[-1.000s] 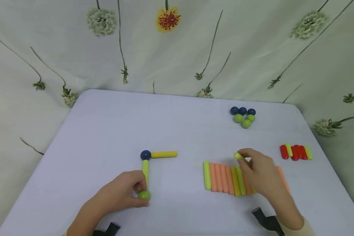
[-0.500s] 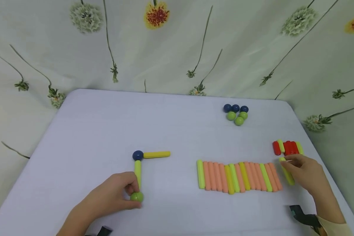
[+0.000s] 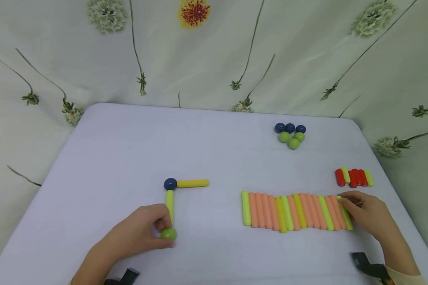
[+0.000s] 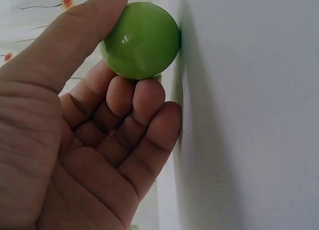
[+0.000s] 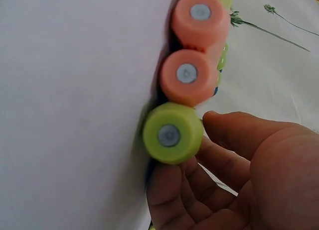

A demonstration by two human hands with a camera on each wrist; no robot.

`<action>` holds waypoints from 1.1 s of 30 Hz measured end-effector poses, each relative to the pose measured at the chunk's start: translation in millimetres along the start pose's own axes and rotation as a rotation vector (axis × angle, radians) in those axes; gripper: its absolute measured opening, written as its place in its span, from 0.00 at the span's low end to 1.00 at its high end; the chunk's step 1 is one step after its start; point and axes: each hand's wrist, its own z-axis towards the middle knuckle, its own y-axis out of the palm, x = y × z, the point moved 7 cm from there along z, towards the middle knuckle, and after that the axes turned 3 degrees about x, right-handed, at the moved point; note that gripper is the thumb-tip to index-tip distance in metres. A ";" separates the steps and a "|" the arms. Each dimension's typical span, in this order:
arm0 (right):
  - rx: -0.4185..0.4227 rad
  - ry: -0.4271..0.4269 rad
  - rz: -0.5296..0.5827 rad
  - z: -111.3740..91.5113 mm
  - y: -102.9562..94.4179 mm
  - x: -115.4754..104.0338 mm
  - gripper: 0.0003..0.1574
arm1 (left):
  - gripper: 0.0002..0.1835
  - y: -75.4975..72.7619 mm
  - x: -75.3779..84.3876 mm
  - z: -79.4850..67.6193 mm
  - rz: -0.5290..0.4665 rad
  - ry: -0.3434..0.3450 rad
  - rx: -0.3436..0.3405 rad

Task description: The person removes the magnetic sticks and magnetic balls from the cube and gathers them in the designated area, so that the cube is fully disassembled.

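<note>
Low at left in the head view, my left hand [image 3: 137,227] pinches a glossy green ball [image 3: 169,234] between thumb and fingers. A yellow-green rod [image 3: 169,206] runs from that ball up to a navy ball [image 3: 170,184], beside which a yellow rod [image 3: 193,183] points right. At the right end of a row of side-by-side rods, my right hand [image 3: 371,215] holds another yellow-green rod [image 3: 347,219]. The right wrist view shows this rod's end [image 5: 172,133] with a grey disc in it, against a salmon rod [image 5: 187,75]. Its far end is hidden there.
The row of mostly salmon rods [image 3: 268,211] lies on the white tabletop [image 3: 207,146]. Short red and yellow-green rods [image 3: 354,178] sit near the right edge. Navy balls [image 3: 290,127] and green balls [image 3: 294,143] cluster at the back. A flowered cloth [image 3: 199,55] hangs behind.
My right hand has carried a yellow-green rod from above the row to its right end, then moved left until the rod lies against the last salmon one. My left hand keeps its hold.
</note>
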 end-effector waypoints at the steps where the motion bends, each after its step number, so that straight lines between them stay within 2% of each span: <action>1: -0.003 0.002 -0.011 -0.1 -0.2 -0.5 0.34 | 0.21 -0.3 0.3 -0.5 0.002 -0.003 -0.001; 5: 0.067 -0.031 -0.063 -6.0 -5.8 -13.1 0.29 | 0.21 1.0 0.9 0.4 0.002 -0.013 -0.018; 7: 0.133 -0.067 -0.087 -12.3 -7.3 -30.9 0.26 | 0.21 2.1 1.7 1.2 0.005 -0.009 -0.025; 10: 0.227 -0.162 -0.086 -23.2 -5.3 -73.3 0.23 | 0.21 3.2 2.6 0.6 0.010 -0.013 -0.042; 13: 0.251 -0.270 -0.074 -33.7 6.1 -123.8 0.21 | 0.21 4.1 3.2 -0.8 0.006 -0.029 -0.077; 18: 0.172 -0.511 -0.039 -49.7 37.9 -211.7 0.19 | 0.21 6.8 5.3 -3.0 -0.003 -0.045 -0.134; 21: 0.131 -0.671 -0.027 -61.6 59.6 -260.0 0.17 | 0.21 8.9 6.6 -3.7 0.019 -0.028 -0.137; 23: 0.100 -0.743 -0.015 -68.1 74.2 -290.1 0.16 | 0.21 7.7 7.5 -5.3 0.042 -0.014 -0.131; 25: 0.061 -0.773 -0.002 -72.2 88.7 -315.4 0.15 | 0.21 7.0 8.2 -6.6 0.061 -0.006 -0.129; 28: 0.000 -0.758 0.028 -72.3 108.1 -344.6 0.16 | 0.21 6.6 9.7 -7.8 0.070 0.006 -0.131; 33: -0.054 -0.724 0.048 -63.0 137.0 -372.2 0.14 | 0.19 5.6 9.9 -9.5 0.067 0.018 -0.137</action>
